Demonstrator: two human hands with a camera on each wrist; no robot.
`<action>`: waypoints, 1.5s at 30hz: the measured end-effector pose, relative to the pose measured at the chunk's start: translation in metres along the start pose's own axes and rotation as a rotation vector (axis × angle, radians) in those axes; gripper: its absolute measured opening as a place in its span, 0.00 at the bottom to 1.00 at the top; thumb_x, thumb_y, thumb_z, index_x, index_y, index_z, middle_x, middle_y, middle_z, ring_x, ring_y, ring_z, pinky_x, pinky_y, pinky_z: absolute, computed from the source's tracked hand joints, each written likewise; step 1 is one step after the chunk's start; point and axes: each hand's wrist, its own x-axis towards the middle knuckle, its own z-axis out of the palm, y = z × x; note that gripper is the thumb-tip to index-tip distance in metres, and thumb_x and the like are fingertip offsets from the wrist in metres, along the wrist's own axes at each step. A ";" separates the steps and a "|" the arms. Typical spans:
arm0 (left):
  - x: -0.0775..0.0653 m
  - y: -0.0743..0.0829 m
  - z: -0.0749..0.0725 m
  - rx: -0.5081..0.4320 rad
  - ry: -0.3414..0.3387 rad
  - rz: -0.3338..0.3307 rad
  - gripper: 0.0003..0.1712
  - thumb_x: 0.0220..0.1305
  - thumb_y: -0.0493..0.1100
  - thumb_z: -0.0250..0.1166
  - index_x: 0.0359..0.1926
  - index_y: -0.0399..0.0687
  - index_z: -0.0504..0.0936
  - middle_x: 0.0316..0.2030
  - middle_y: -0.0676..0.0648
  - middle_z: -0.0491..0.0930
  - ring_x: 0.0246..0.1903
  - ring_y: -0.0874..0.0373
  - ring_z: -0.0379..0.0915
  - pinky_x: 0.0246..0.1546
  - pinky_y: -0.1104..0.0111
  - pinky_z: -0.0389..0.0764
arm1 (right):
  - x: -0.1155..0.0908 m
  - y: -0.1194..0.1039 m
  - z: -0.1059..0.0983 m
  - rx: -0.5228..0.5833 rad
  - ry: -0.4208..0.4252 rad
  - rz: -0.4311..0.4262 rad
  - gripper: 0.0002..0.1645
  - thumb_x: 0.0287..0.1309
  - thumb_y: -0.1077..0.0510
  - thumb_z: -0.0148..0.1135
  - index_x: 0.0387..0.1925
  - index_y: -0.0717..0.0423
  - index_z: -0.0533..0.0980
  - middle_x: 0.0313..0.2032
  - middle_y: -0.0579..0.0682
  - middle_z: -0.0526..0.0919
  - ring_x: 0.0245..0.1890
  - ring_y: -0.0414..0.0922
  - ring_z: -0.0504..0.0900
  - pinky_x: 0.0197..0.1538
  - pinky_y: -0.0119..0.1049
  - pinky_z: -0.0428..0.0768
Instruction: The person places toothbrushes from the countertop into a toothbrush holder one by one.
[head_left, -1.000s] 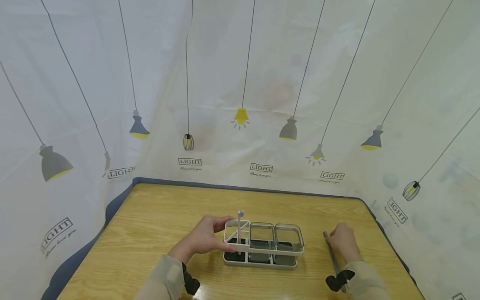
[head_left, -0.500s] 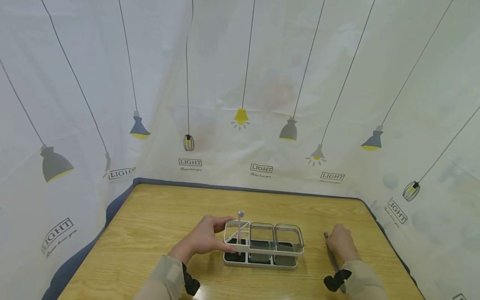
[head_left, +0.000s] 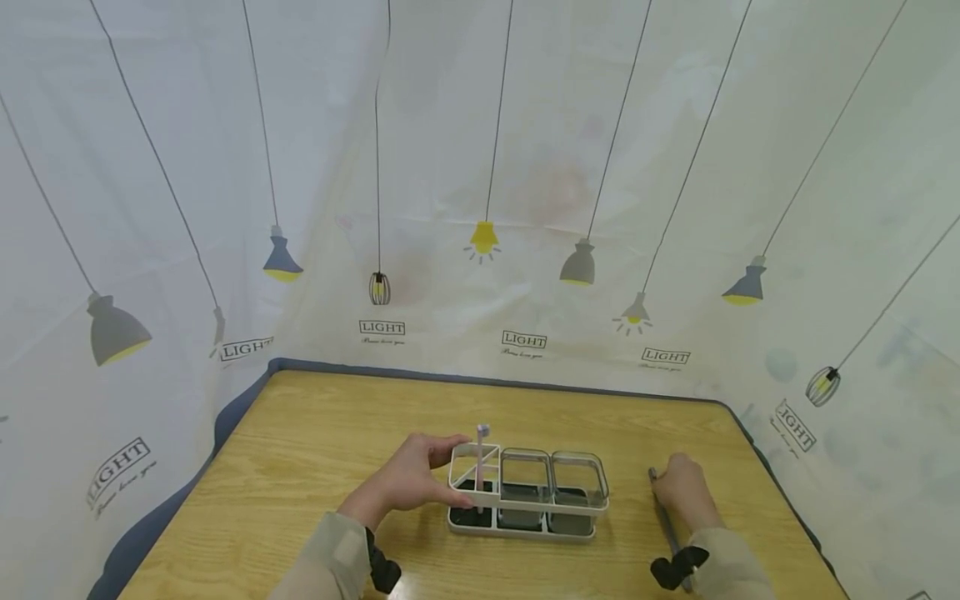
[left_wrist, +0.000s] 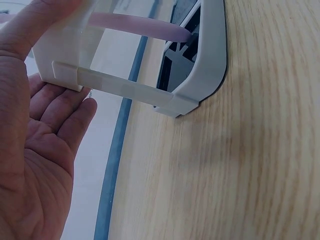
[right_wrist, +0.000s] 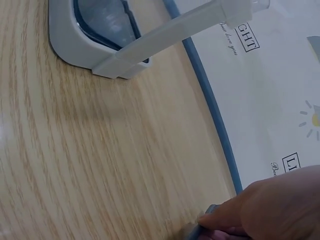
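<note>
Standing in the rack (head_left: 555,505), the pink toothbrush (head_left: 480,471) looks done; the grey toothbrush (head_left: 664,522), pinched by the right hand (head_left: 683,492), lies outside, not yet placed. The left hand (head_left: 408,475) grips the rack.

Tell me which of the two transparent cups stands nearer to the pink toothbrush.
The middle cup in the holder, next to the pink toothbrush; the other cup is at the right end.

Rack (head_left: 525,504) on table (head_left: 337,402); toothbrush (head_left: 480,467) in left end; second brush (head_left: 666,525), probably, to right.
</note>
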 end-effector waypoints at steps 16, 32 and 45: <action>-0.001 0.001 0.000 0.004 -0.006 -0.005 0.50 0.48 0.52 0.88 0.73 0.54 0.78 0.68 0.50 0.78 0.69 0.52 0.73 0.68 0.51 0.74 | -0.006 -0.009 -0.034 0.117 0.154 -0.083 0.16 0.66 0.62 0.61 0.42 0.76 0.84 0.38 0.67 0.86 0.34 0.54 0.82 0.32 0.40 0.81; 0.001 -0.002 0.000 0.002 -0.007 0.006 0.52 0.48 0.51 0.88 0.73 0.47 0.77 0.70 0.41 0.76 0.70 0.44 0.71 0.68 0.51 0.73 | -0.040 -0.081 -0.063 0.272 0.348 -0.201 0.20 0.75 0.56 0.61 0.53 0.71 0.83 0.41 0.63 0.87 0.38 0.55 0.86 0.32 0.37 0.82; 0.001 -0.002 0.000 -0.005 -0.010 0.012 0.50 0.48 0.51 0.89 0.72 0.51 0.78 0.68 0.46 0.78 0.69 0.49 0.72 0.68 0.49 0.73 | -0.070 -0.143 -0.067 0.442 0.421 -0.332 0.11 0.73 0.62 0.66 0.46 0.69 0.86 0.39 0.60 0.88 0.35 0.47 0.84 0.32 0.28 0.79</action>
